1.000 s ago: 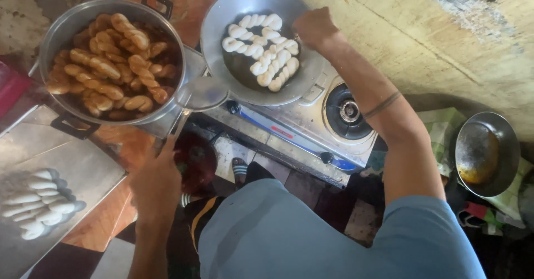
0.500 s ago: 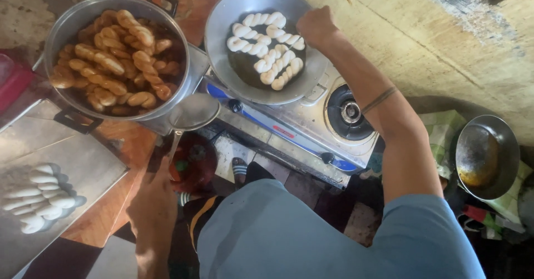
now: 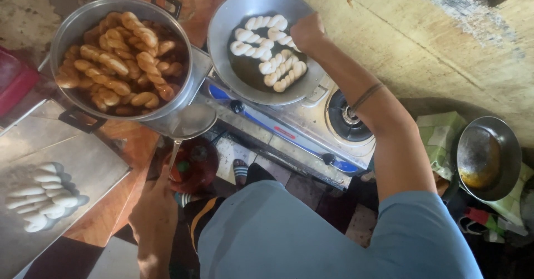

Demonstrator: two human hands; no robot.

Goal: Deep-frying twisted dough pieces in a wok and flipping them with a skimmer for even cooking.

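Currently right hand [image 3: 307, 33] at wok [image 3: 222, 29] 3 o'clock rim, fingers curled over raw dough twists [image 3: 270, 54], long axes varied. Left hand [image 3: 156, 207] grips strainer handle [image 3: 173, 155], farther off.

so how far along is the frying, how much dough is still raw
Done: a big pot heaped with golden-brown fried twists. In hand: the right hand is at the wok on the gas stove, where pale twists lie in dark oil; the left hand grips a strainer handle. Left: a small pile of raw twists on the steel tray.
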